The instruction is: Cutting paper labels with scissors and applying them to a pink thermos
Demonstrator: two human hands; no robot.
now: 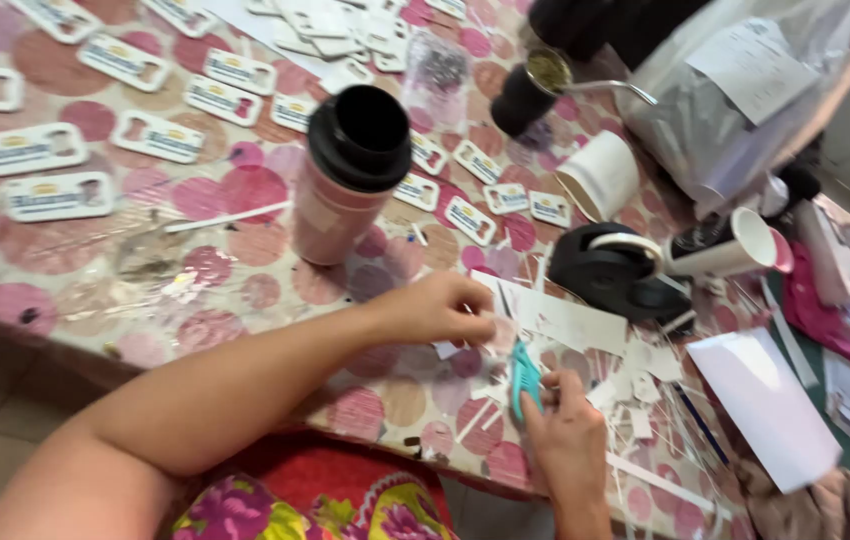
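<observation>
Left hand: fingers curled down, pinching the edge of a white paper strip near the table's front edge.
Right hand: closed around a teal cutter — scissors or craft knife, cannot tell; only the handle shows.
Paper strip: lies flat on the pink-dotted tablecloth, just beyond the right hand and touching the left fingertips.
Long axis: runs from the left hand away toward the black tape dispenser — roughly crosswise to the cutter.
Cutter: points up from the right hand toward the strip's near end, just beside it.
Nearer hand: the left — already on the paper; the right sits just below.
Surroundings: white offcuts scattered right; pink tumbler behind the left hand; printed labels farther back.
</observation>
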